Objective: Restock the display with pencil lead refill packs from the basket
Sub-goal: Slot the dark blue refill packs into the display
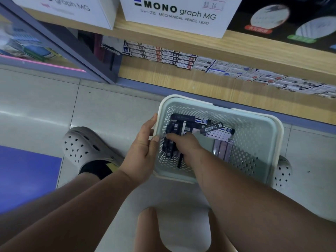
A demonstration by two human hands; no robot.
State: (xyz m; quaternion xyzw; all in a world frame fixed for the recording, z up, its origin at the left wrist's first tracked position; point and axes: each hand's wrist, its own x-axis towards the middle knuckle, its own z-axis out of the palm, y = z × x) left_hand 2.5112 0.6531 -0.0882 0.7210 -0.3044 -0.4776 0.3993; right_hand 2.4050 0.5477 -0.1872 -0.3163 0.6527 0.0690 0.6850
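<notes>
Nearest us, our left grip clasps the left rim of the basket, thumb inside. Our right grip reaches down into it, fingers curled round a few dark refill packs. We judge the restock far from finished: many packs lie in the basket, and none is on its way to the display beyond.

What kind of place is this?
Probably a stationery shop: white MONO graph MG pencil lead cartons on a wooden shelf, small refill boxes below, dark lead packs in a pale green plastic basket.

dim, bluish cast | soft shadows | edges bowed | corners blurred
</notes>
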